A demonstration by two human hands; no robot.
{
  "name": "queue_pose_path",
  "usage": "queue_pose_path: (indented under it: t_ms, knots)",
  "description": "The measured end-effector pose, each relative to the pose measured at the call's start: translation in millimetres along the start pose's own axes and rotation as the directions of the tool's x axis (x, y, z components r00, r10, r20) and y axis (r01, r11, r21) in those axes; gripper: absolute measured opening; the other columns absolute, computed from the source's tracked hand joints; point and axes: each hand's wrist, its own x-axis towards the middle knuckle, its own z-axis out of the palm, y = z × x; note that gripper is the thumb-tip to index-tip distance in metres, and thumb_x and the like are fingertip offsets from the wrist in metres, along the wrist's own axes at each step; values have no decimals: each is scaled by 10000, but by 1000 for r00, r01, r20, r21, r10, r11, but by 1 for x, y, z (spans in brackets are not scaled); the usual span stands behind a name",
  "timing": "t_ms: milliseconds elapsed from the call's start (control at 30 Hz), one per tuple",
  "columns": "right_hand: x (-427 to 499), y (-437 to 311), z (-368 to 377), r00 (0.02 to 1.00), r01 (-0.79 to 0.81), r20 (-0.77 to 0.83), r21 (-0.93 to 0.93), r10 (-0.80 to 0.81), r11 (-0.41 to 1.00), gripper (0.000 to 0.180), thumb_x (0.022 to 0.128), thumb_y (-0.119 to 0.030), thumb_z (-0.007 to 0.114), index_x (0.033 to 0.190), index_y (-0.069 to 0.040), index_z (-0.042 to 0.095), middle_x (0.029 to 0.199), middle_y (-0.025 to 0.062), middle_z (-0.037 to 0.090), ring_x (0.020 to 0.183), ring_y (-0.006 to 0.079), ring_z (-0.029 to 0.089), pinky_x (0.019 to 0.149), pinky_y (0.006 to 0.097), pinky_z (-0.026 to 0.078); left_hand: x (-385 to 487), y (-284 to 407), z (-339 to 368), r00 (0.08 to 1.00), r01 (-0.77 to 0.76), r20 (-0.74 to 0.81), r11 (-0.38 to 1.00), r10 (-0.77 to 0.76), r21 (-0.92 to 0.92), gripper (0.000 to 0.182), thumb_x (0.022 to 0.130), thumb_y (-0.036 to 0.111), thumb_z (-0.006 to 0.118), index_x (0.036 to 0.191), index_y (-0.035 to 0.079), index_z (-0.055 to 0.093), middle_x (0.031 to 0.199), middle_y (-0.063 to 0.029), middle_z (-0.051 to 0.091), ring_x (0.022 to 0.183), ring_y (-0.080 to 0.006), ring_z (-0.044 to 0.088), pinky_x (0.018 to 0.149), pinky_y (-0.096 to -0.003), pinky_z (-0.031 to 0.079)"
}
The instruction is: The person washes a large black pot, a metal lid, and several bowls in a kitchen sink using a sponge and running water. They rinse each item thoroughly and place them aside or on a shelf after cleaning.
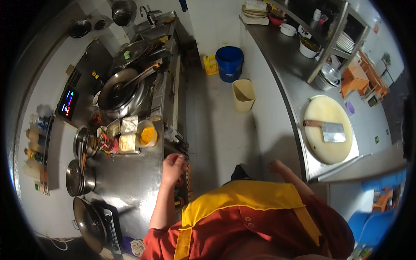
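My left hand [175, 164] is raised beside the edge of the steel counter [130, 182], its fingers curled; whether it holds anything small cannot be seen. Low on the right, my right hand [278, 167] hangs near the white side of the other counter, blurred, with its fingers not clear. On a round cutting board [328, 151] at the right lies a cleaver [334, 132] with a wooden handle. Left of my left hand stand a tub of orange-yellow seasoning [148, 136], metal containers of powder [127, 143] and a red-labelled jar [110, 144]. Beyond them is a wok [117, 89] with a ladle.
An aisle with a tiled floor [208, 113] runs ahead, with a beige bin [243, 96], a blue bucket [229, 63] and a yellow jug [210, 65]. Another wok [87, 224] sits by a portable stove [112, 224] at the lower left. A metal shelf frame [328, 42] stands on the right counter.
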Motion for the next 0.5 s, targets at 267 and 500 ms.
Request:
queue_pose_path:
  t_ms: [267, 500]
  knots:
    - [187, -5, -297, 891, -423, 151, 619, 428, 662, 203, 821, -220, 611, 893, -53, 703, 766, 82, 687, 699, 207, 661, 645, 357, 531, 124, 107, -37, 913, 54, -395, 990, -103, -132, 165, 926, 166, 568, 962, 6, 588, 674, -66, 616, 515, -111, 533, 439, -234, 393]
    - [335, 73, -391, 910, -271, -51, 677, 411, 685, 174, 816, -183, 592, 771, -35, 671, 665, 73, 646, 582, 178, 622, 556, 353, 506, 287, 179, -86, 906, -39, -412, 952, -94, -303, 154, 908, 165, 551, 942, 21, 593, 703, -74, 615, 544, -158, 562, 472, -264, 428]
